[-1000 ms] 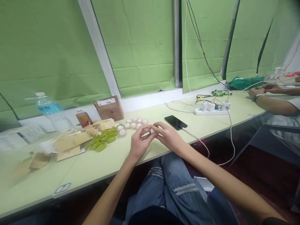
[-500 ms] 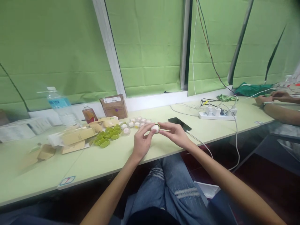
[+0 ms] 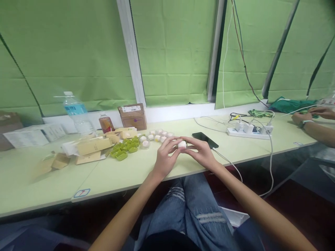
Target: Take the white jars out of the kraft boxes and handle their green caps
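Note:
Both my hands meet over the pale green table (image 3: 125,170), pinching one small white round piece (image 3: 182,144) between their fingertips. My left hand (image 3: 165,157) grips it from the left, my right hand (image 3: 201,153) from the right, and both are closed on it. Just left of my hands lie several green plastic shells (image 3: 125,149). Behind my hands sits a row of small white round pieces (image 3: 157,136).
A black phone (image 3: 205,139) on a cable lies right of my hands. Flat tan cartons (image 3: 90,149), a brown box (image 3: 133,117), a water bottle (image 3: 77,114) and a small amber bottle (image 3: 105,123) stand at the left. A power strip (image 3: 248,130) and another person's hands (image 3: 310,115) are far right.
The view has swung left, so everything has shifted right in the picture. My hands have stayed together on the white piece, turning it slightly between the fingers.

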### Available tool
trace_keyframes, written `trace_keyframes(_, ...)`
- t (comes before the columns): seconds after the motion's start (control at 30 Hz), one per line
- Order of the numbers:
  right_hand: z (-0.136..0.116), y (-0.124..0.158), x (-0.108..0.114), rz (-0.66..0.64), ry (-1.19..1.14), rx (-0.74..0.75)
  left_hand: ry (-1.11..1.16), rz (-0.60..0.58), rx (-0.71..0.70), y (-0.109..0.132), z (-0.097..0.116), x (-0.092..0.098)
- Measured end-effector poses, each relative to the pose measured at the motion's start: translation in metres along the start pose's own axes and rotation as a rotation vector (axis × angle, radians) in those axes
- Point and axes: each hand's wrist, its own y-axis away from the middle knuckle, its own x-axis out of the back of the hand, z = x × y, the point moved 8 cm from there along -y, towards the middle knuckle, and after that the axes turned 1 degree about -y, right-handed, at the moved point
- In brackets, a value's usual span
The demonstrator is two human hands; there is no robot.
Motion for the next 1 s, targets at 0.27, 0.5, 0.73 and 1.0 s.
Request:
trace_keyframes(0.27, -0.015, 0.003, -0.008, 0.025, 0.286, 0.239, -0.414, -0.162, -0.260, -0.002, 0.029, -0.014)
trace_keyframes(0.5, 0.031, -0.008, 0.049, 0.233, 0.453, -0.053, -0.502, -0.055, -0.510, 0.005, 0.094, -0.002)
trace_keyframes(0.73, 0.028, -0.003, 0.043, 0.031, 0.526, 0.008, -0.592, -0.033, -0.095, -0.026, 0.053, 0.024)
trace_keyframes(1.0, 0.028, -0.006, 0.036, 0.037, 0.313, -0.094, -0.792, -0.291, 0.541, -0.001, -0.046, 0.045)
